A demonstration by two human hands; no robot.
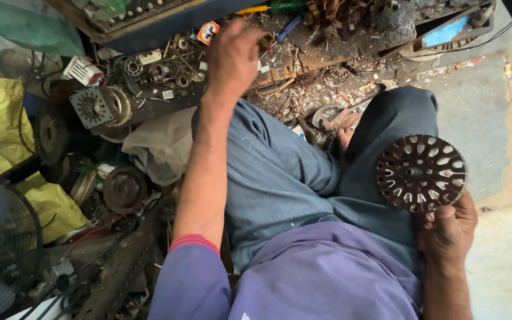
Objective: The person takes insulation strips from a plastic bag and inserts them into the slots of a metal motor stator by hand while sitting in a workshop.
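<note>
While gripped: right hand closed on perforated metal disc's lower rim.
Feel: likely stiff, weighty.
Left hand: curled over worktop clutter, its hold unclear.

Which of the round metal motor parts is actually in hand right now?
The perforated disc with slotted holes, gripped at its lower edge by the right hand. The dark round parts at left lie in the clutter, untouched.
</note>
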